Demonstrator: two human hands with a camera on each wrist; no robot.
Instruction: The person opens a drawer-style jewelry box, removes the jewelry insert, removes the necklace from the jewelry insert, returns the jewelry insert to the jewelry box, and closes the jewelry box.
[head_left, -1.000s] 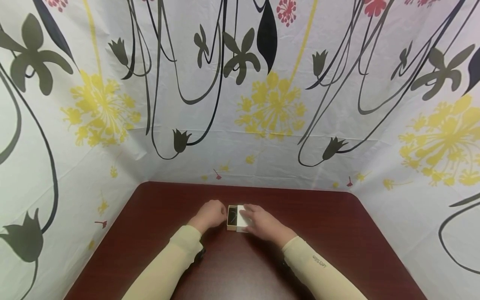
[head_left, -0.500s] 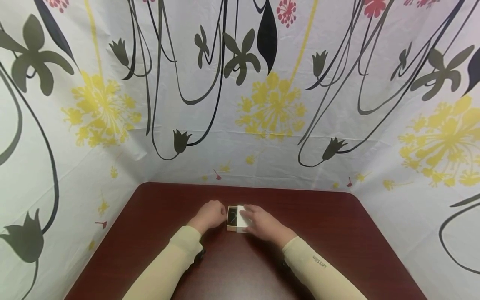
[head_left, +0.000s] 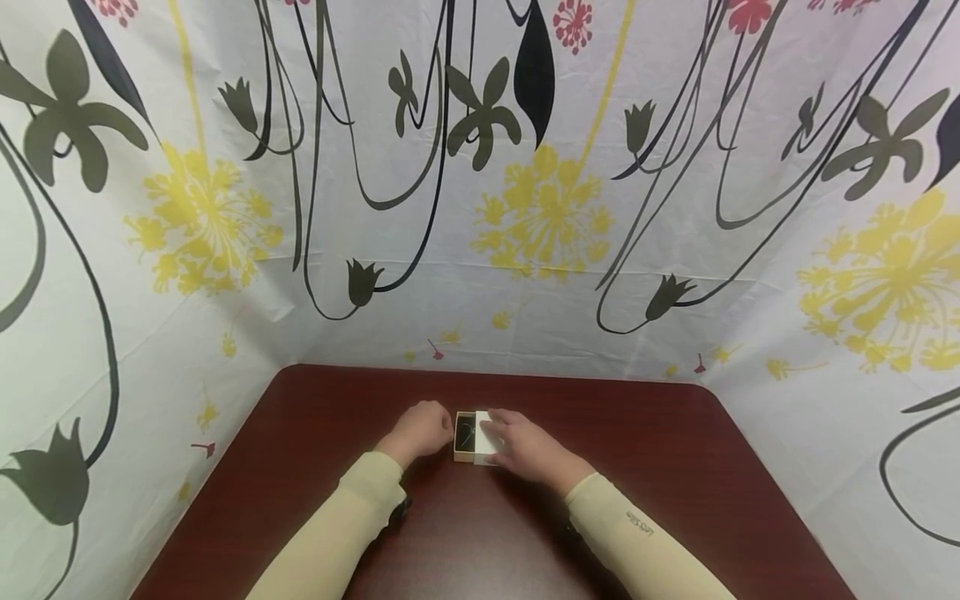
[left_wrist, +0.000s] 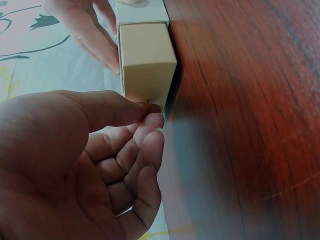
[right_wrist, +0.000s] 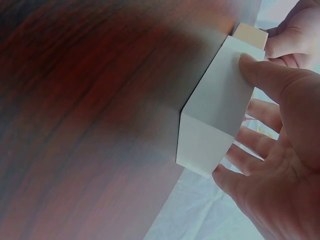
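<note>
The head view drifts a hair, leaving the floral-print cloth (head_left: 450, 225) and reddish-brown table (head_left: 480, 517) slightly lower in frame than a second ago; any shift of left hand (head_left: 422, 429), right hand (head_left: 525, 448) or sliding drawer box (right_wrist: 217, 87) is too small to tell

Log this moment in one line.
left hand: pinches at drawer | right hand: holds cover | drawer: partly out | cover: on table

pale glare marks the tabletop (head_left: 480, 542) while wrist views look hazy.

White box sleeve (right_wrist: 220, 95) in right hand (right_wrist: 295, 145), tan drawer (right_wrist: 251, 36) protruding, left hand (right_wrist: 296, 41) at its end
</note>
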